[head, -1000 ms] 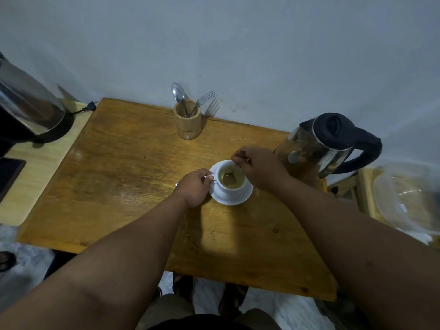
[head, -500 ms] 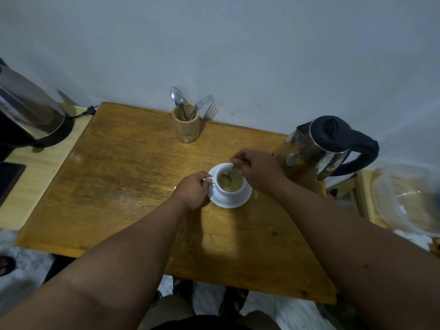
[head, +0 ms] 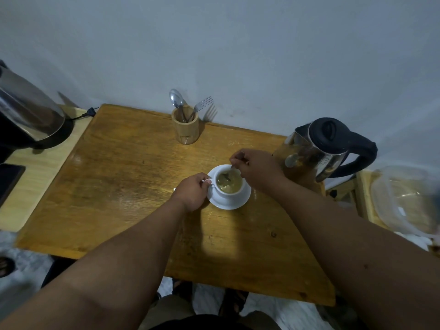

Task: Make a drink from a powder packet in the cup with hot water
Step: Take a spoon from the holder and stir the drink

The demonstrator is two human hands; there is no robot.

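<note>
**Stirring the drink in the cup**

The white cup point(head: 229, 186) stands on its saucer point(head: 240, 203) near the centre of the frame, on the wooden bench point(head: 123, 186). The left hand point(head: 192, 192) pinches the cup handle; the right hand point(head: 256, 170) grips a spoon point(head: 230, 173) dipped in the brownish liquid. The cup is probably ceramic, fragile and hot, so the handle is the safe hold. The kettle point(head: 319, 148) waits at the right.

A wooden holder point(head: 185, 129) stands at the far edge of the counter point(head: 123, 186), against the wall, with a spoon point(head: 176, 99) and a fork point(head: 203, 104) upright in it. A clear plastic lid point(head: 404, 198) lies at the far right.
</note>
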